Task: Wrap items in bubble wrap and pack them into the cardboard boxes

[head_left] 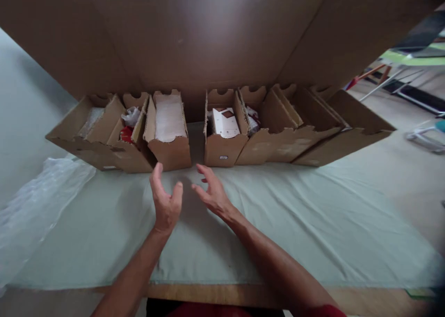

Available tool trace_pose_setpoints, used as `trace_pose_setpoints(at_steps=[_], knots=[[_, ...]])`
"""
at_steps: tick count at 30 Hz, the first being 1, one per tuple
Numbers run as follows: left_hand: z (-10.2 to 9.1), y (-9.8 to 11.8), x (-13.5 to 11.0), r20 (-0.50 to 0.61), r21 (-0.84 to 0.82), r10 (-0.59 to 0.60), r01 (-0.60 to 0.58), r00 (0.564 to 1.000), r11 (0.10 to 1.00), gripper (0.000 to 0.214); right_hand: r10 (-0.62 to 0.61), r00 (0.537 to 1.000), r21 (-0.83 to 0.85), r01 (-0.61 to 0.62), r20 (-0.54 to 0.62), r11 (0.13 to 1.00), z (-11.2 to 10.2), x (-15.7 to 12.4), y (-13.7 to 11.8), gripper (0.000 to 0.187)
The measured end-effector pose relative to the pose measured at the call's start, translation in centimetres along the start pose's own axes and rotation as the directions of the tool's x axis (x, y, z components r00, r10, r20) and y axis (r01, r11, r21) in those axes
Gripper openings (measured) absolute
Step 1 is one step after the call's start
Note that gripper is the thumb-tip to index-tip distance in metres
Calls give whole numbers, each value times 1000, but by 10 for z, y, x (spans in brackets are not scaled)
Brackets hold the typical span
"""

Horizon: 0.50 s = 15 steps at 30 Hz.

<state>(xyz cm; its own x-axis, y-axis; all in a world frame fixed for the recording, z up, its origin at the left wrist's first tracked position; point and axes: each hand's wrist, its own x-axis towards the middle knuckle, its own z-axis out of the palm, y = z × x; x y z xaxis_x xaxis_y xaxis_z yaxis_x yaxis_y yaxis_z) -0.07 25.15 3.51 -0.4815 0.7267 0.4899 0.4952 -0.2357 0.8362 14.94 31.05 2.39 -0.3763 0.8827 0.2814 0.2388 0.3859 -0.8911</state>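
My left hand (166, 201) is open over the cloth, fingers apart, just in front of a cardboard bin (170, 155) that holds a white padded sheet (168, 117). To its right, my right hand (213, 192) is also open and holds nothing. Its fingers point toward the gap between that bin and another cardboard bin (222, 151), which contains a white printed box (225, 123). Both hands appear apart from the bins. Left of them, a further bin (134, 161) contains a red item (126, 134) and a crumpled clear plastic bag (131, 116).
A tall cardboard panel (201, 39) rises behind the row of bins. More cardboard bins (281, 145) stand at the right, one with wrapped items (252, 117). Bubble wrap (38, 206) lies at the left on the pale green cloth (295, 224). A wooden table edge (208, 294) runs along the front.
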Motion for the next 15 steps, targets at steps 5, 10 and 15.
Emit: trace_pose_setpoints(at_steps=[5, 10, 15], knots=[[43, 19, -2, 168, -77, 76, -63, 983, 995, 58, 96, 914, -86, -141, -395, 986, -61, -15, 23, 56], [106, 12, 41, 242, -305, -82, 156, 967, 939, 72, 79, 926, -129, -135, -368, 982, -76, 3, 32, 67], [116, 9, 44, 229, -285, -100, 165, 968, 944, 59, 82, 937, -133, -134, -339, 982, -64, 12, 32, 73]])
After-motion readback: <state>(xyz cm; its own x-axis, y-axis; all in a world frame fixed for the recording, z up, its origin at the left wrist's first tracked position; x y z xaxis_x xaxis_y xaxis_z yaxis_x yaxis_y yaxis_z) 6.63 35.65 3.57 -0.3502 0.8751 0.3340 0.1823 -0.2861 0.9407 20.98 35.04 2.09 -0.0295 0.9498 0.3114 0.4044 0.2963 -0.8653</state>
